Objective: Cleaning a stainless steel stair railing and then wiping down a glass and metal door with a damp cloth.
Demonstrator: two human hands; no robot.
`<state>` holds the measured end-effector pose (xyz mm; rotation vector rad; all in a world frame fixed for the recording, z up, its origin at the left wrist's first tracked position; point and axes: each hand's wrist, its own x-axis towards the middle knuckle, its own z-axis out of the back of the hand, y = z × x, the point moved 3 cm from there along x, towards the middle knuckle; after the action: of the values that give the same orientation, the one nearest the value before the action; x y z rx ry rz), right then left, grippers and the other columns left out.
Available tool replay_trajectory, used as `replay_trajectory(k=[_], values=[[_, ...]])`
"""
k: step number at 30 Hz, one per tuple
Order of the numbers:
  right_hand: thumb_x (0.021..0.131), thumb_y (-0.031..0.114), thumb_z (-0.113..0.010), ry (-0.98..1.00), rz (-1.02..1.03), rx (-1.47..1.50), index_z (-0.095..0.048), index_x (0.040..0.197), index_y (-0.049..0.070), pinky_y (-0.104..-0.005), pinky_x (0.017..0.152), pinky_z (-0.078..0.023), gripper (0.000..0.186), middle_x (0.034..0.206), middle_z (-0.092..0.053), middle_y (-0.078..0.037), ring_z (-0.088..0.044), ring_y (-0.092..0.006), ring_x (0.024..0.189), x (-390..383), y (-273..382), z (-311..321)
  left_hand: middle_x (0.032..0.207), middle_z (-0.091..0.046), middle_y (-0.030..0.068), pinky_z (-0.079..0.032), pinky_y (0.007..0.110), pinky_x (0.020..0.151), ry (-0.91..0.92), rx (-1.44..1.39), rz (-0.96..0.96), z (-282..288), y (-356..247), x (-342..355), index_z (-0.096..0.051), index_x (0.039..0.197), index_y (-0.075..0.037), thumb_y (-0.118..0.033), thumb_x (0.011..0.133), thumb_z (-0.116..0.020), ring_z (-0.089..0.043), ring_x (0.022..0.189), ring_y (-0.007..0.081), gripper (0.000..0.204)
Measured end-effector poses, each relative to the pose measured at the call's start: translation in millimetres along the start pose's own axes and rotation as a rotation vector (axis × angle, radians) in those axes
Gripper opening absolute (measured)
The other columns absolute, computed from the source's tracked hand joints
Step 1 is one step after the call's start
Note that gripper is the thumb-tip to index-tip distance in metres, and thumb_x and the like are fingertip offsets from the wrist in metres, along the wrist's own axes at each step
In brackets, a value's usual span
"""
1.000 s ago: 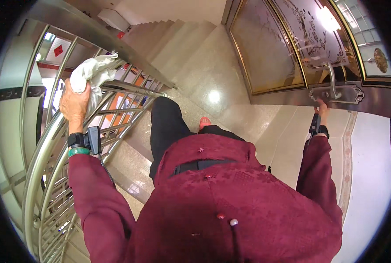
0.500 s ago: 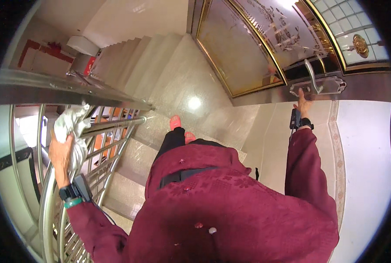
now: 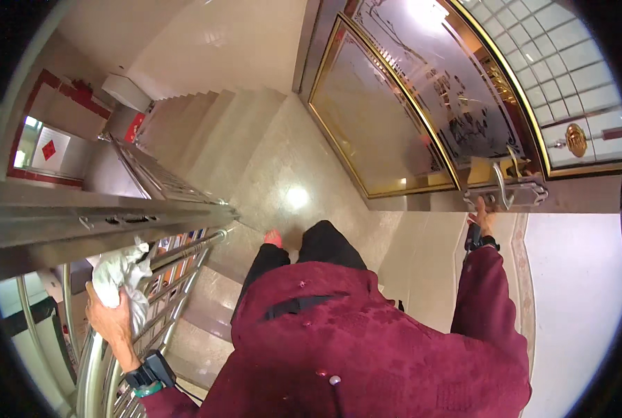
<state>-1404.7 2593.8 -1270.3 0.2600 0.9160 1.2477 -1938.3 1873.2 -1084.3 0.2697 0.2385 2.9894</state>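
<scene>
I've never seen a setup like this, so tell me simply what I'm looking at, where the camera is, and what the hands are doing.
There's no robot here: these are a person's own bare hands, seen by a wide fisheye camera worn on the head and looking down. That lens makes straight edges curve. The maroon top is the wearer's clothing, and black devices are strapped at the wrists. The left hand holds a crumpled white cloth at the metal railing. The right hand is at the handle plate of a door with patterned glass; contact is hard to judge. Ahead are a pale floor and steps.
</scene>
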Motion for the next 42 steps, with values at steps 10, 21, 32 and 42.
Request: replay_trajectory(k=[10,21,32,42], values=[[0.083,0.037,-0.058,-0.541,0.584,0.055,-0.029,0.132,-0.001,-0.0349,0.091,-0.037,0.068,0.124,-0.044,-0.016,-0.047,-0.0239,0.106,9.7,11.4,11.9,0.107,-0.057,0.0221,-0.041,0.040,0.087,-0.164,-0.022,0.175,-64.2,73.2,-9.6,-0.049,0.120,0.000,-0.024,0.069,-0.063,-0.054,0.101,0.0365,0.058],[0.088,0.041,-0.049,-0.584,0.284,0.518,-0.026,0.132,0.013,-0.0452,0.088,-0.035,0.057,0.132,-0.037,-0.006,-0.038,-0.0224,0.116,39.8,-2.8,-10.3,0.105,-0.058,0.0203,-0.044,0.042,0.082,-0.743,-0.532,0.130,-165.0,-105.2,-88.7,-0.048,0.115,0.005,-0.024,0.068,-0.073,-0.056,0.095,0.0325,0.061],[0.084,0.053,-0.047,-0.523,0.422,0.393,-0.022,0.138,0.008,-0.0498,0.095,-0.033,0.075,0.141,-0.025,-0.013,-0.029,-0.0315,0.126,23.0,10.4,-20.5,0.080,-0.058,0.0118,-0.047,0.039,0.064,-0.481,-1.089,-0.688,-132.5,-364.9,94.3,-0.057,0.090,-0.005,-0.026,0.058,-0.073,-0.058,0.072,0.0310,0.040],[0.087,0.020,-0.049,0.210,0.375,0.408,-0.057,0.094,-0.007,-0.0332,0.054,-0.052,0.029,0.077,-0.062,-0.014,-0.062,-0.0210,0.060,-49.7,149.4,-243.1,0.100,-0.061,0.0138,-0.049,0.035,0.079,-0.179,-1.578,-1.192,-16.7,-526.0,203.0,-0.052,0.110,-0.004,-0.025,0.061,-0.077,-0.061,0.091,0.0274,0.059]])
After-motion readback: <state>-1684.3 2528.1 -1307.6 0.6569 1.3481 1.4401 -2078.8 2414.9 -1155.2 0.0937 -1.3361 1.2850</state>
